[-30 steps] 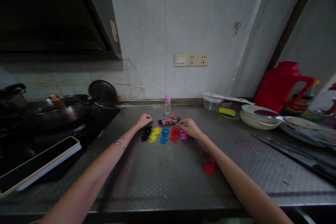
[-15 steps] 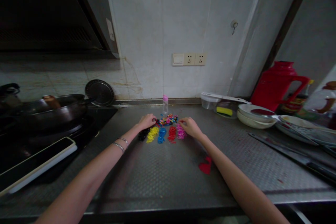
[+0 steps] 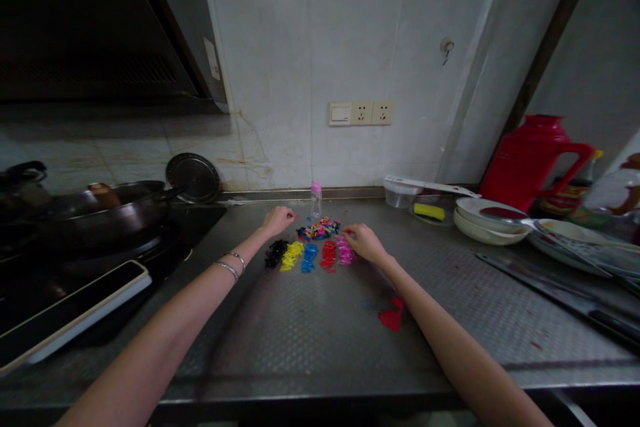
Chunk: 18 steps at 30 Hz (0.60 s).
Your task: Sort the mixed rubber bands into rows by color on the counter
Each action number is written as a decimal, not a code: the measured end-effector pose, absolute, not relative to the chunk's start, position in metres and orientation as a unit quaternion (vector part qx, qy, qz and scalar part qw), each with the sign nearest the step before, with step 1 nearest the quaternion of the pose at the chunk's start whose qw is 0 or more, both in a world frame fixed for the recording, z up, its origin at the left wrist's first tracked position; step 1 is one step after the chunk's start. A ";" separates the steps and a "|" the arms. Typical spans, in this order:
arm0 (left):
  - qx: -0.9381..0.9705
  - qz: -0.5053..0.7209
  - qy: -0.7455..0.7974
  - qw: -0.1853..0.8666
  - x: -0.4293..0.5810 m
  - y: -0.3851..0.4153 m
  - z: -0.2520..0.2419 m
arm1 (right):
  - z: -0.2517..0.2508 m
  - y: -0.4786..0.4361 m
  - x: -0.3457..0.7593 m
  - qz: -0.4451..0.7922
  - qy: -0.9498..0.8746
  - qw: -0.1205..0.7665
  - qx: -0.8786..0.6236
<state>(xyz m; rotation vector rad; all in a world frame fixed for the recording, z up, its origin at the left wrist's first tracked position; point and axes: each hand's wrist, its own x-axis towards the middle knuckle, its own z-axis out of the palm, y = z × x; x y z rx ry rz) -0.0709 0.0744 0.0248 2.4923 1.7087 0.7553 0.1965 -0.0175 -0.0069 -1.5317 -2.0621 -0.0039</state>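
My left hand [image 3: 279,221] is raised left of the mixed colourful pile [image 3: 319,229], its fingertips pinched on a small red piece [image 3: 297,217]. Closed at the fingertips, my right hand [image 3: 364,241] rests by the pile's right side, over the pink pile [image 3: 346,251]; whatever it pinches is too small to name. In front of the mixed pile lie a black pile [image 3: 275,253], a yellow pile [image 3: 292,255], a blue pile [image 3: 309,258] and a red pile [image 3: 329,257] of small band-like pieces. A small clear bottle [image 3: 316,201] with a pink cap stands behind.
A red cut-out shape [image 3: 391,315] lies beside my right forearm. To the right are a yellow sponge [image 3: 429,212], stacked bowls [image 3: 490,225], a knife [image 3: 550,290] and a red thermos [image 3: 525,163]. A pan [image 3: 120,213] and a long pale-edged object [image 3: 75,313] are left.
My left hand has moved up and slightly left from the mixed pile, uncovering the black pile; a small red piece now shows at its fingertips. My right hand has barely moved.
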 end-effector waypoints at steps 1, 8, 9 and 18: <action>0.797 0.250 0.550 0.011 -0.069 0.074 0.026 | -0.007 -0.018 0.197 -0.004 -0.770 0.284 -0.571; 0.862 0.224 0.410 0.198 -0.034 0.051 0.032 | -0.009 -0.015 0.200 -0.010 -0.770 0.285 -0.570; 0.864 0.224 0.396 0.215 -0.027 0.045 0.032 | -0.009 -0.015 0.201 -0.010 -0.769 0.284 -0.572; 0.900 0.180 0.350 0.189 0.006 0.025 0.018 | -0.010 -0.015 0.203 -0.002 -0.772 0.276 -0.573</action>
